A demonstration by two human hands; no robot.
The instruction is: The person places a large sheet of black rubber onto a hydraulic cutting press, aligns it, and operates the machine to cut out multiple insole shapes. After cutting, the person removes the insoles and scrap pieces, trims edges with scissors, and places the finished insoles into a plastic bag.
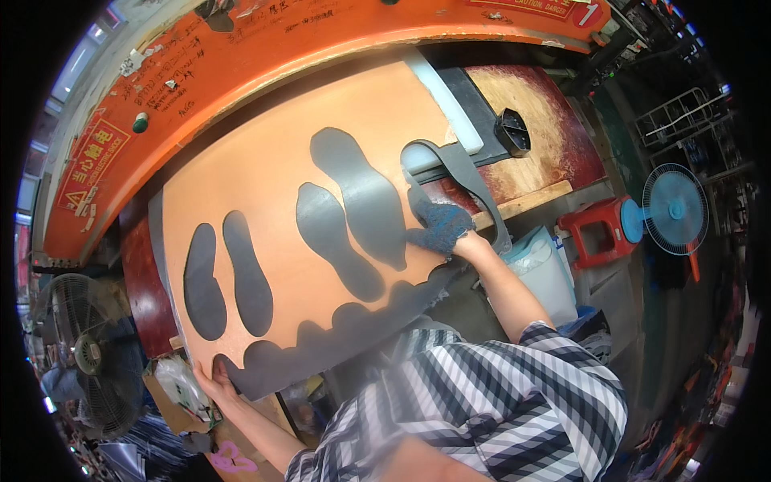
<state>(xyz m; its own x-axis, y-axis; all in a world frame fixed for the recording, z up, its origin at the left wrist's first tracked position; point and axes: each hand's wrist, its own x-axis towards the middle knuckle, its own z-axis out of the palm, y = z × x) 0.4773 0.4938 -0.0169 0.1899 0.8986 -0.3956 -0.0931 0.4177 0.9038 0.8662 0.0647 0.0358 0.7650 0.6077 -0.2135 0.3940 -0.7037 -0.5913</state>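
A tan sheet (321, 136) with several shoe-sole-shaped cutouts lies on a dark grey bed under an orange press. One long sole-shaped hole (361, 193) sits near the right. My right hand (440, 226), in a blue knit glove, presses on the sheet's right edge beside a dark grey leftover strip (470, 181). My bare left hand (210, 377) grips the sheet's scalloped near-left edge (321, 341).
The orange press arm (241, 56) arches over the far side. A reddish wooden board (538, 128) with a black hexagonal cutter (512, 131) lies at right. A red stool (594, 229) and blue fan (675, 209) stand right; a black fan (88, 345) stands left.
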